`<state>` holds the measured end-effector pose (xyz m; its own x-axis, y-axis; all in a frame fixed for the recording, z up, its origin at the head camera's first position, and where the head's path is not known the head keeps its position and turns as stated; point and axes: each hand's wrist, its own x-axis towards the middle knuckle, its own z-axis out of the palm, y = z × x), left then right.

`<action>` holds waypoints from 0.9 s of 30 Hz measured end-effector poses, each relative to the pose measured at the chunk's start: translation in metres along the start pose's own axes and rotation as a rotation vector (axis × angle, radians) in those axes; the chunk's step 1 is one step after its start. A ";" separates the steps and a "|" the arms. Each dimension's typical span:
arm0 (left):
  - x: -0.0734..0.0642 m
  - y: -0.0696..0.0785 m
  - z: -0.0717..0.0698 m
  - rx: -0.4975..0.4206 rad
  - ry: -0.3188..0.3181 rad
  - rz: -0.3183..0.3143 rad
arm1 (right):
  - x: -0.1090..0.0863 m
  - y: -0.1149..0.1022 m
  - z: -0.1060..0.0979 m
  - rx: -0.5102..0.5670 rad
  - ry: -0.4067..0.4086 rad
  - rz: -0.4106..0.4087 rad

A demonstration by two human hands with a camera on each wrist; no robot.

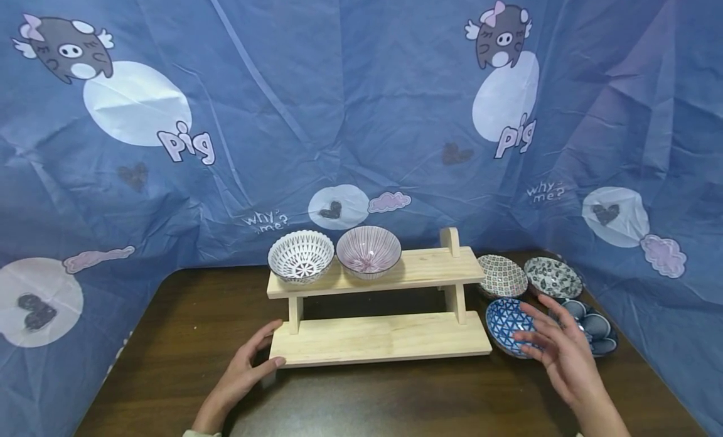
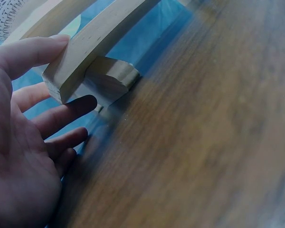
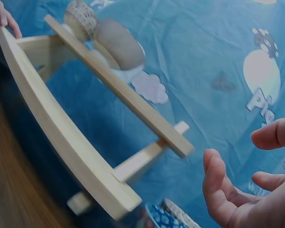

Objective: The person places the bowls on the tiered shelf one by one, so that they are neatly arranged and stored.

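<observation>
Two bowls, one white patterned bowl (image 1: 301, 256) and one purple-striped bowl (image 1: 369, 252), sit on the left of a wooden stand's (image 1: 390, 338) upper shelf (image 1: 432, 265), frame centre. Left hand (image 1: 240, 371), lower left of centre, grips the lower shelf's left end, thumb at the front corner. Right hand (image 1: 565, 355), lower right, fingers loosely spread, overlaps the blue bowl (image 1: 503, 324) just beyond the stand's right edge; contact hard to tell. Brown table (image 1: 367, 402) gives moving room between the hands, lower centre.
</observation>
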<state>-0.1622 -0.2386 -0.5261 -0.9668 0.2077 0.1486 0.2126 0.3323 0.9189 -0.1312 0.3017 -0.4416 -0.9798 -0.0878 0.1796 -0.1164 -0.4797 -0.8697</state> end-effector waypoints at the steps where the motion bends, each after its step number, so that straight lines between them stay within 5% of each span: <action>1: 0.000 0.000 0.000 0.003 0.001 -0.004 | -0.001 -0.001 -0.004 0.016 0.001 -0.005; 8: -0.001 0.002 0.000 0.017 0.012 -0.036 | -0.004 -0.007 -0.025 0.106 0.020 -0.038; 16: -0.001 0.003 0.001 0.008 0.017 -0.045 | -0.007 -0.020 -0.049 0.078 0.162 -0.030; 27: -0.001 0.004 0.001 0.002 0.014 -0.033 | -0.018 -0.029 -0.088 0.124 0.247 -0.001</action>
<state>-0.1605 -0.2362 -0.5231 -0.9751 0.1842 0.1233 0.1810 0.3405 0.9227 -0.1241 0.3939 -0.4598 -0.9913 0.1216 0.0495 -0.1118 -0.5839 -0.8041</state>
